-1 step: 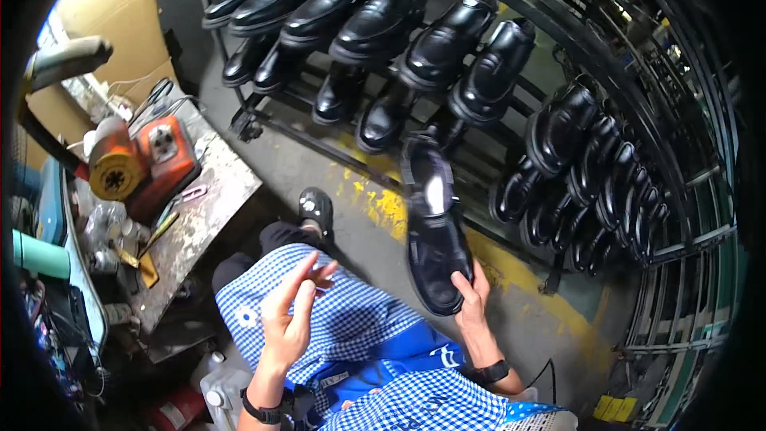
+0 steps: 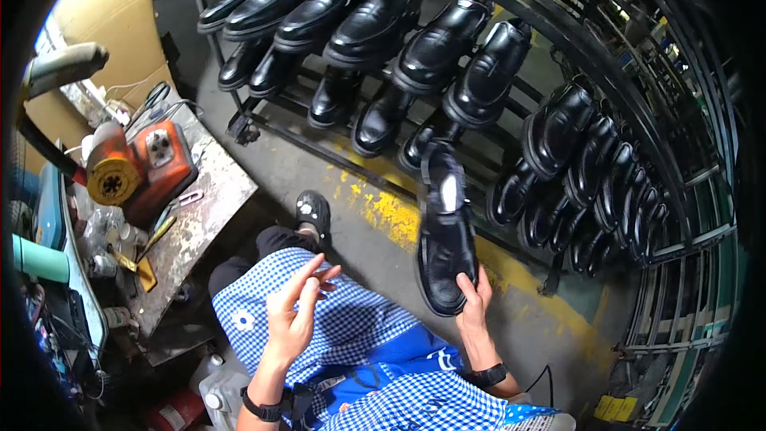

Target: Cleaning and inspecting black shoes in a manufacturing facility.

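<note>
My right hand (image 2: 473, 301) grips a black leather shoe (image 2: 447, 243) by its toe end, thumb on top and fingers along the side. The shoe points toward me, its heel end away, and a light insole patch shows in its opening. Over my lap my left hand (image 2: 294, 311) is raised with nothing in it, the index finger stretched out and the others partly bent. Beyond the held shoe, several black shoes (image 2: 427, 44) stand in rows on a metal rack (image 2: 319, 144).
To the left is a worn workbench (image 2: 209, 199) with an orange machine (image 2: 163, 152), scissors (image 2: 157, 94) and a yellow-handled tool (image 2: 159, 233). A mint-green cup (image 2: 41, 258) sits further left. White jugs (image 2: 219, 387) stand by the bench. Worn yellow paint (image 2: 383, 211) marks the floor before the rack.
The held shoe has shifted slightly to the right and toward me, with my right hand still on its toe. My left hand keeps about the same pose.
</note>
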A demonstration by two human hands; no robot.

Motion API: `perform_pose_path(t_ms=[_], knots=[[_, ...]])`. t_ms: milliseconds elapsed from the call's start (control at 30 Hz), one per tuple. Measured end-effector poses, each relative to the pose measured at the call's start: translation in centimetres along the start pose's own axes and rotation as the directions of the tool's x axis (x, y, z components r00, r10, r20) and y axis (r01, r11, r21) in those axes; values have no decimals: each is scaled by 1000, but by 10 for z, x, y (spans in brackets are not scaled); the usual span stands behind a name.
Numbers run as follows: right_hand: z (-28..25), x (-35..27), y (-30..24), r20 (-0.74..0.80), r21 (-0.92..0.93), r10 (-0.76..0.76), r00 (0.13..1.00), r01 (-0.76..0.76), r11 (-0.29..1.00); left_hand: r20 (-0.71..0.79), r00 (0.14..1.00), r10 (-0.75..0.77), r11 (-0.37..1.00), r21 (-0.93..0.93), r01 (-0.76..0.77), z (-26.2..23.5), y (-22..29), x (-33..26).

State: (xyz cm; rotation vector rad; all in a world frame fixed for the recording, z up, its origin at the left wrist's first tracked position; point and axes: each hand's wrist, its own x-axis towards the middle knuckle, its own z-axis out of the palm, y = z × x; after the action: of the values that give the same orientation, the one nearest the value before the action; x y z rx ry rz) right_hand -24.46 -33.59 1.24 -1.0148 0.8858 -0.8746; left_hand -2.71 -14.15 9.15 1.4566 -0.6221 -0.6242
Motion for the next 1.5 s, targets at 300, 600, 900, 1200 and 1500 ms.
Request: perform_pose_path(t_ms=[300, 600, 900, 1200, 1500], knots=[[-7, 102, 24, -404, 9, -216, 889, 241, 971, 182, 983, 22, 880, 463, -105, 34, -81, 21], [12, 201, 40, -124, -938, -819, 560, 204, 281, 106, 975, 194, 758, 615, -218, 37, -89, 16], [65, 154, 36, 77, -802, -773, 629, 500, 327, 114, 959, 259, 718, 642, -270, 30, -93, 10], [3, 207, 55, 621, -783, -611, 492, 434, -446, 148, 971, 186, 718, 654, -237, 24, -88, 6], [87, 187, 54, -111, -628, -221, 969, 104, 771, 136, 966, 221, 691, 677, -253, 22, -87, 6]])
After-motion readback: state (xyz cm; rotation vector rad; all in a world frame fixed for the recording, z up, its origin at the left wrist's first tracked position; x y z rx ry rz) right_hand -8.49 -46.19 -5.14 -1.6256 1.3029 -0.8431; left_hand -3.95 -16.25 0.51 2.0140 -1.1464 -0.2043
